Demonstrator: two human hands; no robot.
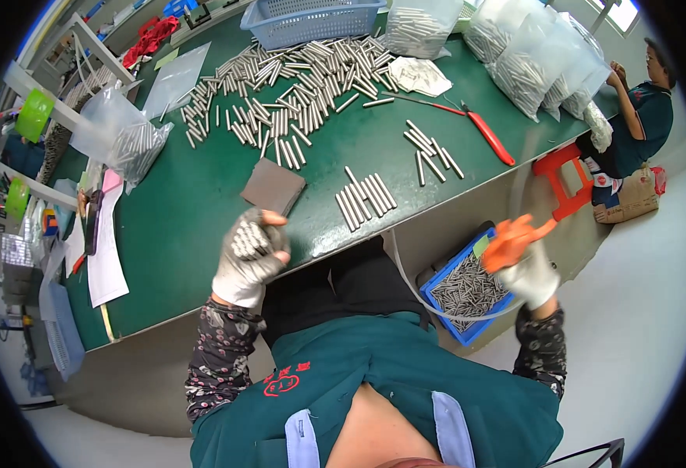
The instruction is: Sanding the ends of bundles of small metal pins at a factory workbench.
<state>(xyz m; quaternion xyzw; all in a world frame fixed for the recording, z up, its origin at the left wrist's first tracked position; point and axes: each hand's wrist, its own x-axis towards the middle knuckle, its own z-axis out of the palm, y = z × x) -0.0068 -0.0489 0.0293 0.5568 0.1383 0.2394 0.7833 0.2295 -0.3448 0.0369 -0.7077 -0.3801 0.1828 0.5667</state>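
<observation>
My left hand (251, 253), in a pale work glove with bare fingertips, is closed round a bundle of short metal pins. It is at the table's front edge, near a flat grey-brown block (273, 187). My right hand (524, 261), gloved with orange covers on its fingers, hangs off the table over the right side of a blue bin (468, 337). Its fingers look apart, slightly blurred, with nothing visible in them. Metal pins (365, 201) lie in a row between the hands. A smaller group of pins (434, 152) lies farther right.
A large pile of pins (296, 86) covers the far part of the green table (179, 257). Red-handled pliers (487, 136) lie to the right. Bags of pins (522, 70), a blue basket (312, 23) and a red stool (565, 183) stand around; a co-worker (643, 117) sits far right.
</observation>
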